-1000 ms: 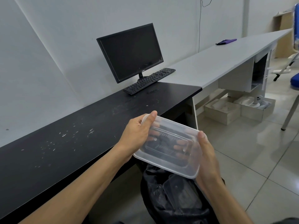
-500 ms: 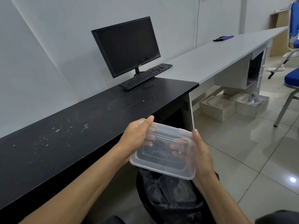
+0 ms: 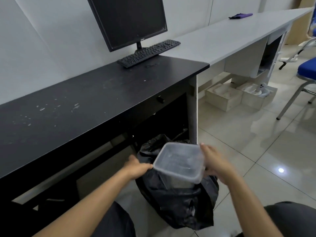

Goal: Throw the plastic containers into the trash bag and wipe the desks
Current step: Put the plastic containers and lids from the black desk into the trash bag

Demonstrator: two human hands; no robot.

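Note:
A clear plastic container point(image 3: 179, 161) hangs tilted over the mouth of a black trash bag point(image 3: 179, 202) on the floor beside the black desk point(image 3: 85, 103). The container's lower end dips into the bag. My right hand point(image 3: 216, 162), blurred by motion, holds its right side with the thumb at the top edge. My left hand point(image 3: 136, 166) has its curled fingertips at the container's left corner, just over the bag's rim. The black desk top shows white specks. A purple cloth point(image 3: 240, 15) lies far back on the white desk point(image 3: 230, 36).
A monitor point(image 3: 128, 21) and a keyboard point(image 3: 148, 53) stand at the black desk's far end. Under the white desk sit open boxes point(image 3: 239, 96). A blue chair point(image 3: 306, 71) stands on the tiled floor at the right.
Both hands have gone down with the container from desk height to the bag's mouth. My view has dropped and tilted downward.

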